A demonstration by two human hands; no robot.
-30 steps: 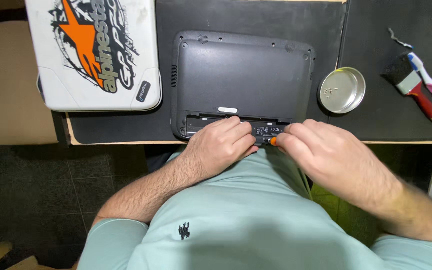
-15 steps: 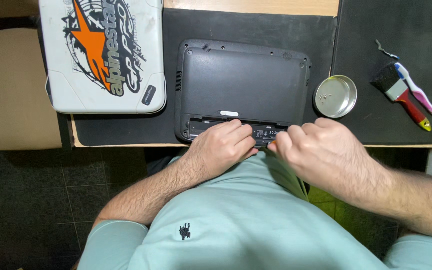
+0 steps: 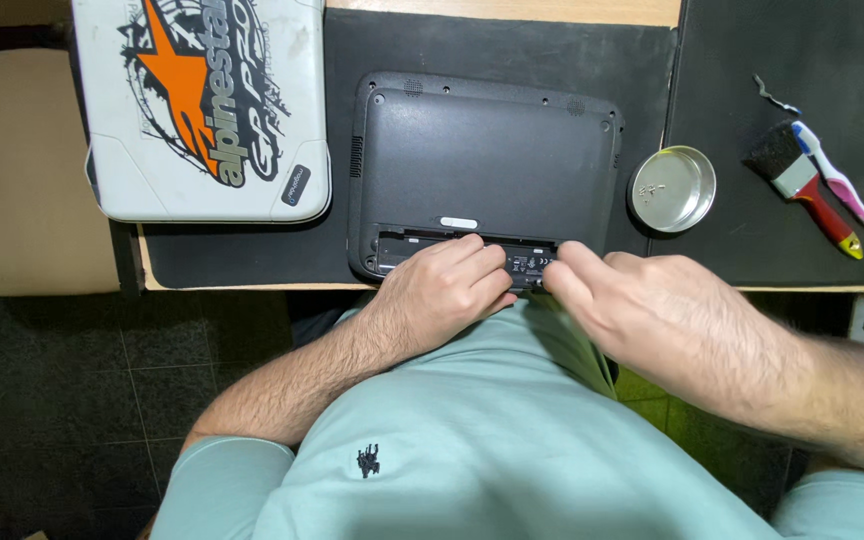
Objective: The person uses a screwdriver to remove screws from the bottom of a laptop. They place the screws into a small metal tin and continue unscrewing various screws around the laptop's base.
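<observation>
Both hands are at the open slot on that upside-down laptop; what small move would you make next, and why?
Probably keep the left hand pressing the laptop steady while the right hand works at the open battery bay; both sets of fingers sit on its near edge, and the screw dish waits close by.

Even, soft overhead light falling on desk; no hard shadows. Dark mat and black laptop soaking up light, detail staying readable. Mild glare showing on metal dish and on white case at far left. Floor at near left sitting dim. Right hand blurring slightly; rest staying sharp. Edges bending a little.
</observation>
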